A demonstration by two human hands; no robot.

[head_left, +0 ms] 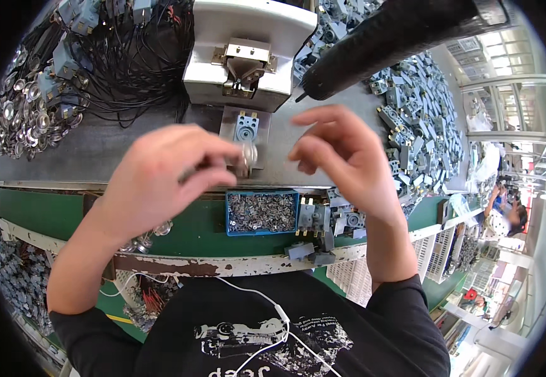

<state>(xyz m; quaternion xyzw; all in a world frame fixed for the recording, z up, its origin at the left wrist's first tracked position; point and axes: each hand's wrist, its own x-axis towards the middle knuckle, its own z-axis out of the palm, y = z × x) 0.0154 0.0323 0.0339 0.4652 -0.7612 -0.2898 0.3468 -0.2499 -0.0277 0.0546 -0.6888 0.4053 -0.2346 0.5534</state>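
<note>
Black shirt (pixel 172 342) nearest, cut off by the lower edge; beyond the hands, a grey block (pixel 246 125) lies on a metal plate (pixel 263 135) just before a white press (pixel 207 75).
Silver disc (pixel 251 154) masks the block's near end; the block's long axis runs away from the wearer, brass prongs pointing toward the press. Left hand (pixel 156 173) is blurred, its index fingertip at the disc; whether it grips, I cannot tell. Right hand (pixel 348 157) is loosely curled, thumb and forefinger parted.

The person's left grip (pixel 159 169) is reaching inward, blurred; the right grip (pixel 358 160) is hovering, thumb (pixel 319 151) and forefinger (pixel 324 114) parted.
</note>
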